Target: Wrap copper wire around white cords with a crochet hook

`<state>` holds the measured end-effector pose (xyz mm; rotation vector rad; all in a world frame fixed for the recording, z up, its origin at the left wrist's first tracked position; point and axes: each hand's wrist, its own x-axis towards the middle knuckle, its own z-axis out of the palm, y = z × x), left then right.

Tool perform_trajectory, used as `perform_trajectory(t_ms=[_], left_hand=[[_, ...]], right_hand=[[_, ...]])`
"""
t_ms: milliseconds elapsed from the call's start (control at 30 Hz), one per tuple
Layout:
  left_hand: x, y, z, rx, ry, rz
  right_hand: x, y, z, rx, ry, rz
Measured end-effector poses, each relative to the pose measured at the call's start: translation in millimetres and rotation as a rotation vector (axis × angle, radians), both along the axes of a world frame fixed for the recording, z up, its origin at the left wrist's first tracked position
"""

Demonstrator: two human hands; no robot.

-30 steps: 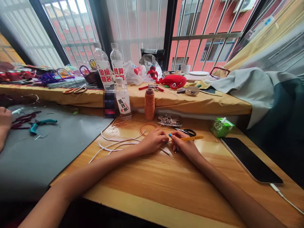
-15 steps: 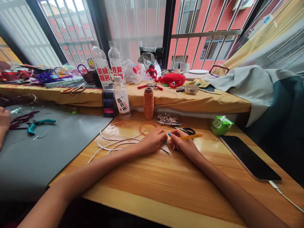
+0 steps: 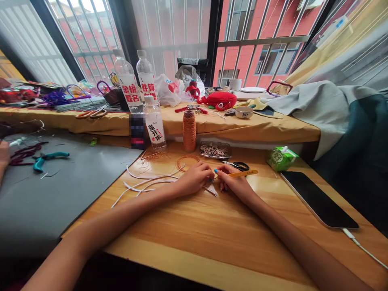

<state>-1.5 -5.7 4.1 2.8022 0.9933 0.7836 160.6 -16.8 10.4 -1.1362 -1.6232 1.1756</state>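
My right hand (image 3: 235, 182) is closed around a pair of yellow tweezers (image 3: 247, 173), their broad end pointing right and their tips near my left fingers. Close by, my left hand (image 3: 198, 178) is pinched together; what lies between its fingertips is too small and hidden to make out. White cords (image 3: 145, 182) spread on the table to the left and pass beneath my left wrist. A short cord end (image 3: 210, 191) shows just below my left fingers. Behind my hands lie a coil of copper-coloured wire (image 3: 186, 161) and black-handled scissors (image 3: 241, 165).
An orange thread spool (image 3: 189, 131), a tray of small pieces (image 3: 215, 150) and a water bottle (image 3: 155, 127) stand behind. To the right are a green carton (image 3: 280, 158) and a phone (image 3: 319, 200). Teal pliers (image 3: 50, 159) and another person's hand (image 3: 3, 157) are at left.
The view has shifted very slightly. Both hands keep nearly the same pose and place, with the tweezers still in the right.
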Motion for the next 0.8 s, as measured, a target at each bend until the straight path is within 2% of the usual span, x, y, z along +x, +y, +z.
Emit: perform_trajectory(t_ms=[267,433,800], left_hand=[[-2.0,-1.9,0.7,0.049,0.122,-0.018],[-2.7,-2.0,1.1,0.042,0.099,-0.023],[-4.5,-1.3,0.3,0.031,0.066,-0.032]], right_hand=[[-2.9,-2.0,0.5,0.063,-0.028,-0.074],[-0.4,0.7,0.9,-0.021,0.023,-0.109],[-1.2,-0.7,3.8,-0.037,-0.015,-0.047]])
